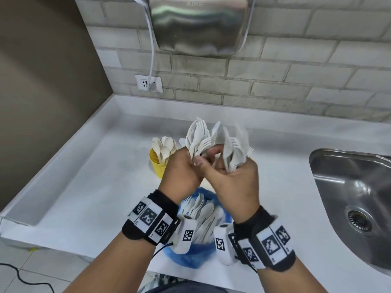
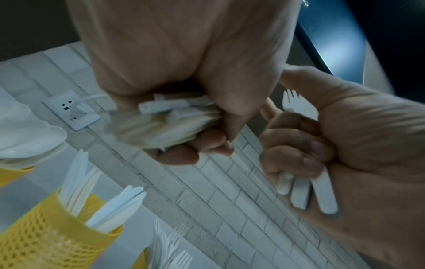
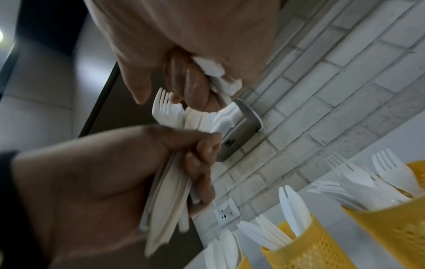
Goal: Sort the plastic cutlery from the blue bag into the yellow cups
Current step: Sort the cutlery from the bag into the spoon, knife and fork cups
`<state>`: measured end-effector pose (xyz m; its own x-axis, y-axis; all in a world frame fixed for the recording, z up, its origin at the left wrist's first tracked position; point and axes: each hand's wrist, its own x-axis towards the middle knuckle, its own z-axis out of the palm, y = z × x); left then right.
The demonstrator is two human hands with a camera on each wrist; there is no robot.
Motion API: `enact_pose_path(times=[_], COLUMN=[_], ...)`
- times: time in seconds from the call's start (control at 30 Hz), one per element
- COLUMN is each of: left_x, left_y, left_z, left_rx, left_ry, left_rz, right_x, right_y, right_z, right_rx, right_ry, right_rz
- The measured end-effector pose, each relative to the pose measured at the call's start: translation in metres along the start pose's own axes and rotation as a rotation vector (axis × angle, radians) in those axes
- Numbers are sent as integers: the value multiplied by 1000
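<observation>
Both hands are raised side by side over the white counter. My left hand grips a fanned bunch of white forks and spoons. A second bunch of white cutlery stands upright in my right hand, its handles poking out below the curled fingers. Below the wrists lies the open blue bag with more white cutlery inside. A yellow perforated cup of spoons stands behind my left hand. The knife cup and fork cup appear only in the wrist views.
A steel sink is set into the counter at the right. A steel hand dryer hangs on the brick wall, its cord plugged into a socket. The counter has a raised rim along its left edge.
</observation>
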<state>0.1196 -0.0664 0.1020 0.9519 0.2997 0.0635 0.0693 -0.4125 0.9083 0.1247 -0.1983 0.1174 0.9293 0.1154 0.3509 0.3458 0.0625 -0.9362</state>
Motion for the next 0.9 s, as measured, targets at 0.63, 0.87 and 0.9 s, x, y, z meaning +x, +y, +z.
enact_pose_path(times=[0.63, 0.87, 0.9], left_x=[2, 3, 3], left_y=[-1, -5, -5], left_z=[17, 17, 18], left_rx=[102, 171, 182], left_ry=[161, 193, 205], left_rz=[87, 119, 130], right_x=[18, 40, 42], right_y=[3, -10, -10], right_z=[-3, -21, -22], right_rx=[139, 143, 121], right_ry=[157, 253, 211], right_rz=[10, -193, -214])
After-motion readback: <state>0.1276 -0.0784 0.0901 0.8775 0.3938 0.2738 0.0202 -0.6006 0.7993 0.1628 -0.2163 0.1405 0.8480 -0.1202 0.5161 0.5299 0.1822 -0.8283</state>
